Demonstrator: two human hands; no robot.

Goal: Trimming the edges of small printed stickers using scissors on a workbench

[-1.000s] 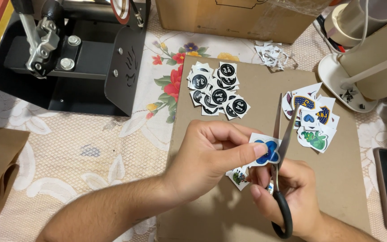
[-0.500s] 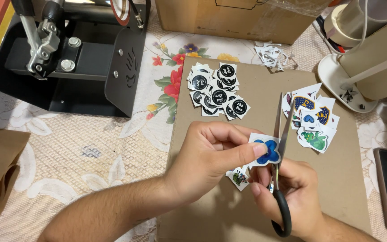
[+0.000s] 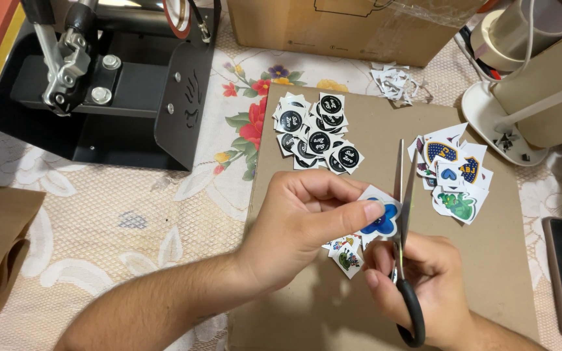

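Two hands: left hand (image 3: 300,221) on blue sticker (image 3: 382,221), right hand (image 3: 424,286) with scissors (image 3: 403,214).

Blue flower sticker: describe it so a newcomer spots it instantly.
On the brown cardboard sheet, find the two hands at its middle. The left hand pinches the blue flower sticker against the scissors in the right hand. It alone is held; other stickers lie in piles.
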